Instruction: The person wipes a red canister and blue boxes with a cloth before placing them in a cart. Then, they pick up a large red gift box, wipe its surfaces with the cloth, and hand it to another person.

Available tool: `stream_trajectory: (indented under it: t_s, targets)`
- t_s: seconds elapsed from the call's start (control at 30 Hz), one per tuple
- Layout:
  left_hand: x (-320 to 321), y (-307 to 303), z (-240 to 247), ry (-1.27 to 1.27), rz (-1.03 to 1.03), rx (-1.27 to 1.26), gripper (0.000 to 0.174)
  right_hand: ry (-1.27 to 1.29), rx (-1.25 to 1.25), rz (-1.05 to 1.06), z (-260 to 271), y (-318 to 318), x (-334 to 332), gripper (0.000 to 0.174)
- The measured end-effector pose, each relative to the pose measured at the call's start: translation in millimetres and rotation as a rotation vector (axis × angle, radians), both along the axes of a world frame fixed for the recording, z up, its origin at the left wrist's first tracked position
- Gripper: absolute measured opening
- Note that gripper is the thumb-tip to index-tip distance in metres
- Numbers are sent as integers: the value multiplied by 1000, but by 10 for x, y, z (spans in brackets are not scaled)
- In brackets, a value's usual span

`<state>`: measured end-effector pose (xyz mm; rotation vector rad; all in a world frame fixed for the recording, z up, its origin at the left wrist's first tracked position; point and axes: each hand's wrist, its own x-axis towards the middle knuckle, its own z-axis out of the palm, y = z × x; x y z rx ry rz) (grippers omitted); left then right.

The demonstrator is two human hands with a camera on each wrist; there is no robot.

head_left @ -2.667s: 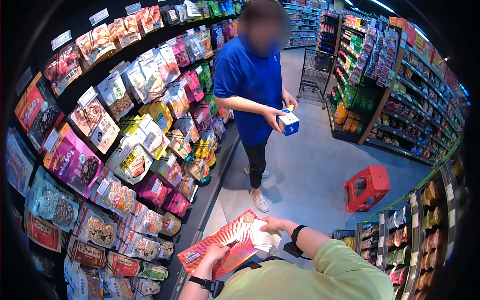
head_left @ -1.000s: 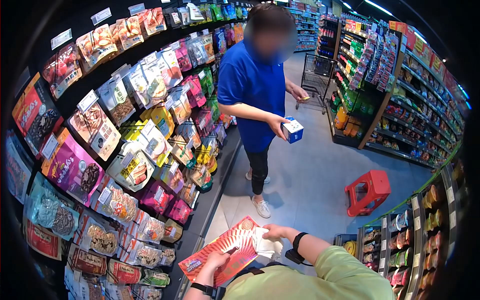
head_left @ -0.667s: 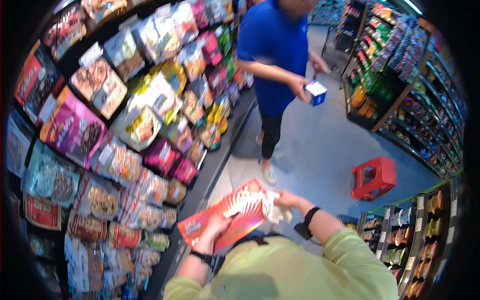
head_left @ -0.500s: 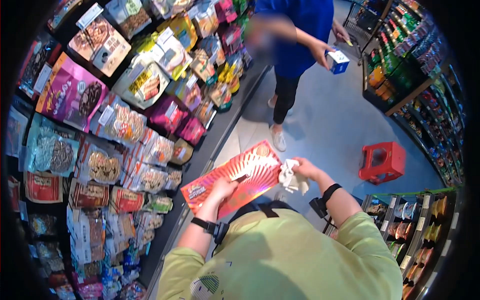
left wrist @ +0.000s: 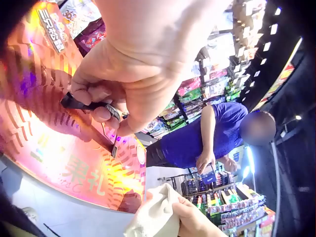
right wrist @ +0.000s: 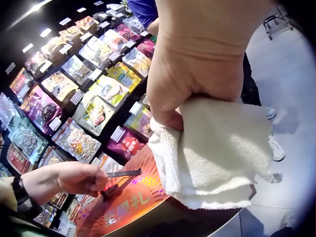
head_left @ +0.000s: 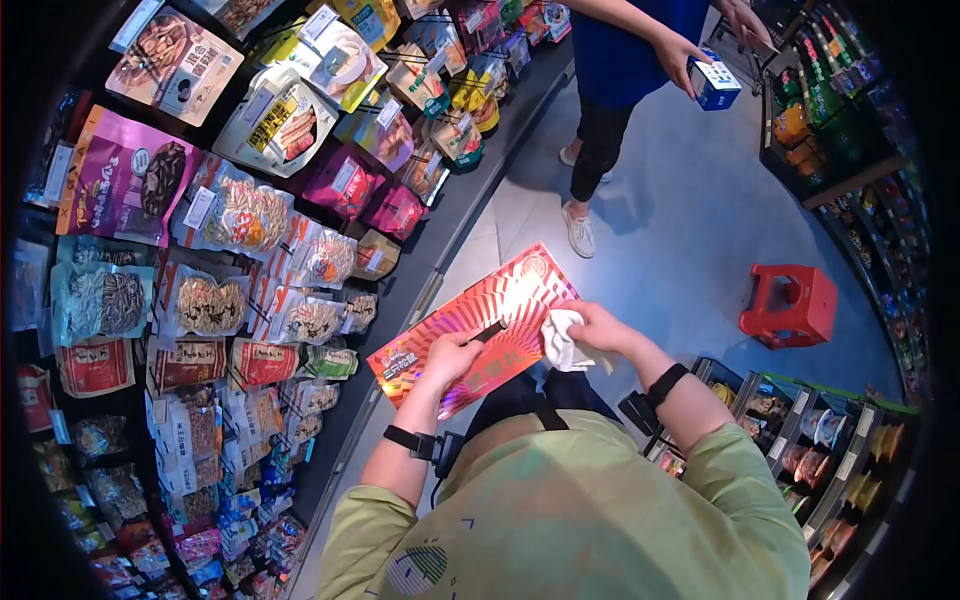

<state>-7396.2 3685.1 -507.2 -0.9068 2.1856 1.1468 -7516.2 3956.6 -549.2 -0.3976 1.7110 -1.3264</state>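
Observation:
A flat red gift box (head_left: pixel 525 290) with shiny striped rays is held out in front of the body. My left hand (head_left: pixel 452 358) has its fingers curled round the box's dark carrying handle (head_left: pixel 489 332). In the left wrist view the handle (left wrist: pixel 74 102) runs through the bent fingers above the printed face. My right hand (head_left: pixel 603 330) grips a folded white cloth (head_left: pixel 563 345) at the box's right edge. Close up in the right wrist view, the cloth (right wrist: pixel 222 153) hangs in thick terry layers, overlapping the end of the box.
Racks of hanging snack pouches (head_left: pixel 210 305) line the left side. Ahead stands a person in a blue shirt (head_left: pixel 640 45), holding a small blue-and-white box (head_left: pixel 713 80). A red stool (head_left: pixel 790 306) is on the floor at right, near a low shelf of packaged goods (head_left: pixel 800 440).
The head view tilts down, and the other person's head leaves it. That person's hands have moved apart. The white cloth is more bunched along the gift box's right edge; my left hand keeps its grip.

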Motion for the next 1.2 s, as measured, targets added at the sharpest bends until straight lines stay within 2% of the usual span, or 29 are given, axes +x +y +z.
stream_trajectory:
  t_s: [0.27, 0.57, 0.63, 0.67, 0.7, 0.77, 0.8, 0.9, 0.93, 1.03, 1.1, 1.17, 1.2]
  targets:
    - [154, 69, 103, 38, 68, 23, 22, -8, -51, 111, -71, -120, 56, 37]
    - [191, 152, 148, 46, -15, -14, 23, 6, 62, 197, 140, -150, 58, 31]
    - [147, 213, 168, 49, -99, 1, 34, 186, 176, 252, 391, -272, 7, 29]
    - [159, 273, 35, 148, -75, 18, 32, 270, 268, 352, 523, -358, -27, 33]
    - [96, 366, 116, 158, -124, -33, 34, 375, 160, 422, 609, -376, -29, 42]
    - [-32, 537, 169, 161, -237, -89, 36, 663, 165, 505, 465, -462, 3, 51]
    - [-103, 608, 155, 149, -249, -65, 39, 681, 124, 558, 528, -499, -9, 57]
    - [-231, 799, 192, 213, -288, -54, 38, 718, 131, 598, 407, -531, 39, 44]
    - [-294, 868, 202, 238, -268, -60, 36, 631, 130, 505, 394, -479, -14, 36]
    - [-431, 1000, 268, 247, -258, -13, 37, 597, 194, 444, 449, -354, -162, 29]
    - [-511, 1008, 281, 239, -259, -8, 31, 653, 248, 426, 485, -299, -268, 26]
    - [-452, 923, 226, 814, -39, -99, 18, 622, 308, 310, 560, -173, -384, 25]
    - [-403, 771, 311, 860, 174, -16, 12, 569, 315, 261, 567, -89, -465, 27]
